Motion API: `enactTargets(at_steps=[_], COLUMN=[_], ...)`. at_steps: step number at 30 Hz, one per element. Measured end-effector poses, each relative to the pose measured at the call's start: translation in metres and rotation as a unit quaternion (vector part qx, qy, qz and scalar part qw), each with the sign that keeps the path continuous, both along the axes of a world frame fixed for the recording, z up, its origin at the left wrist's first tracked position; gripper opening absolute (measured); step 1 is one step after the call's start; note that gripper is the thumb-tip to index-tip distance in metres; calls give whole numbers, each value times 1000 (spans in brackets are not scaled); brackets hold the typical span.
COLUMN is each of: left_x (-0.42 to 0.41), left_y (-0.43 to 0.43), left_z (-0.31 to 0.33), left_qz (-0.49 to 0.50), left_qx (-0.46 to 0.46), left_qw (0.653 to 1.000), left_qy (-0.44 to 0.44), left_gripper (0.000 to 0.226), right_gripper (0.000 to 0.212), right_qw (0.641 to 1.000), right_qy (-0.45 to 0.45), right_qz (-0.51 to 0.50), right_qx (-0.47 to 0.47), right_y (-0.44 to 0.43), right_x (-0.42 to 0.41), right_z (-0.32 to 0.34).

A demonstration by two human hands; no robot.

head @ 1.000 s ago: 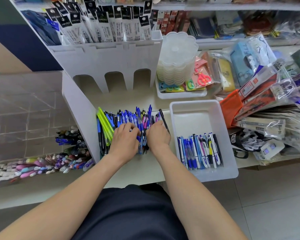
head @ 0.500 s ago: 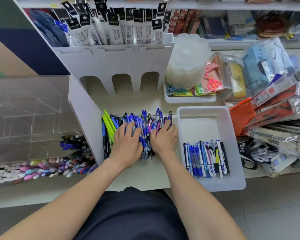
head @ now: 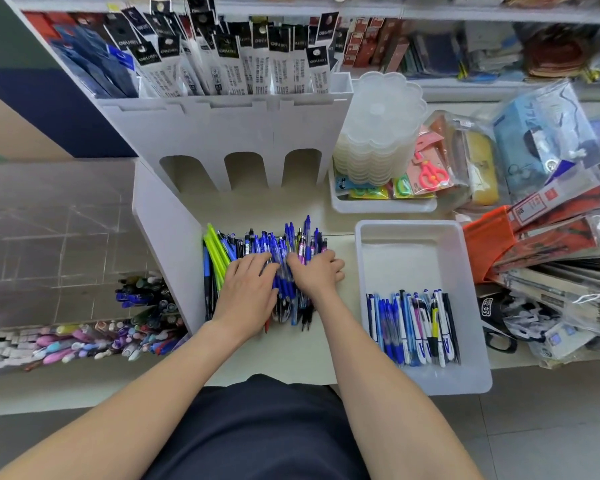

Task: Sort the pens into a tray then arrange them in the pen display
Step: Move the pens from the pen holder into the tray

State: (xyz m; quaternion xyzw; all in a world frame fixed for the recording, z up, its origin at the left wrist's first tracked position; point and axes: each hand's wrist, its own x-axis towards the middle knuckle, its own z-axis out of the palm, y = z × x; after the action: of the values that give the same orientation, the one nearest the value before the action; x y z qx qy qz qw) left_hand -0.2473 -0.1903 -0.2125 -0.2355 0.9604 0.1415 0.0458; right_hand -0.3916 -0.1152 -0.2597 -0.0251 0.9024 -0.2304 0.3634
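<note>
We look down at a loose heap of pens [head: 293,242] lying mid-counter [head: 291,355], with the left hand [head: 248,291] spread flat on its 9 o'clock half and the right hand [head: 317,277] pressing its 3 o'clock edge, fingers only slightly bent, neither gripping a pen. At 3 o'clock from the heap sits a white tray [head: 409,226], with a row of sorted pens [head: 413,327] at its 6 o'clock end. The white pen display [head: 222,133] stands at 12 o'clock.
</note>
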Motion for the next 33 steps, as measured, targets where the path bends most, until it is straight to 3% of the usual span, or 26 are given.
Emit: enactTargets(at_steps=[5,11,14,18,21,26,29,33], left_x=[0,3,2,0,-1,-6,-21,-53], left_y=[3,4,5,6,7,14,24,31], left_z=[2,3,5,6,4,7,30,61], left_qz=[3,2,1,4,13,33,101,208], left_qx=[13,16,15,19,24,62,221,439], left_qw=[1000,999,999,999,999,996,959,848], left_qy=[-18,-31,-39,-48,-42,56,147,213], left_gripper=[47,46,48,48,43,27,36,59], right_gripper=[80,72,67,39,30,22,23,19], right_qw=[994,994,998,998,994,983,969,952], right_qy=[2,1,0,5,4,-14,-13,-36], right_qz=[99,98,56,47,48,88,100,123], right_qx=[53,54,18,-51,-95,-161,-225,-277], right_y=[-9,-2,8,29,45,62,70,88], right_x=[-16,-18,-13,-9,-8,-4,0,-3], right_z=[3,8,9,11,20,46,64,86])
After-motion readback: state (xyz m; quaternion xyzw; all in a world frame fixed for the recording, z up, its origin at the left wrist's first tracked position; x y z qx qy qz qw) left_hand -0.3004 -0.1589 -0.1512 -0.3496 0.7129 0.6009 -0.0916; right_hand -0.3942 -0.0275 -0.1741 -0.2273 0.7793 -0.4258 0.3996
